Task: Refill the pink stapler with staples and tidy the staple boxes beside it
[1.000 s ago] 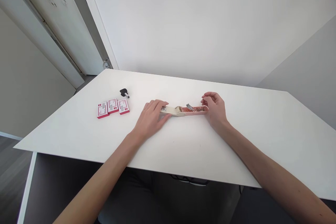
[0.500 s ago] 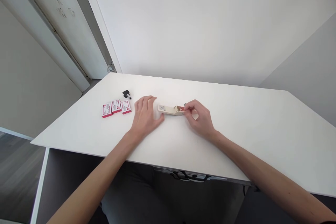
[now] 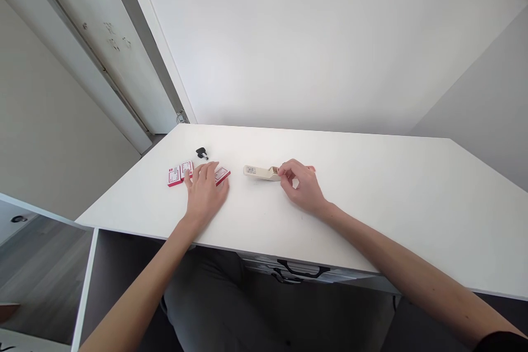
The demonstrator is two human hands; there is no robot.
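Observation:
My left hand (image 3: 204, 192) is over a small red-and-white box (image 3: 221, 175). The box sits tilted between thumb and fingers, its left part covered by them. Two more such boxes lie beside the hand, a left one (image 3: 174, 176) and a right one (image 3: 186, 168) near the fingertips. At the middle of the table lies a long cream stapler (image 3: 259, 174), apparently opened out, with a printed code on its left end. Thumb and fingers of my right hand (image 3: 303, 187) pinch together at its middle, hiding much of the right half. A reddish tip shows beyond the knuckles.
A black-headed key (image 3: 202, 153) lies behind the boxes on the white table (image 3: 371, 203). A white wall (image 3: 309, 44) rises along the back edge. Drawers with black handles (image 3: 303, 269) are under the front edge.
My left hand has moved left, from beside the stapler onto the nearest box, which is now tilted. My right hand stays at the stapler. The view has shifted a little.

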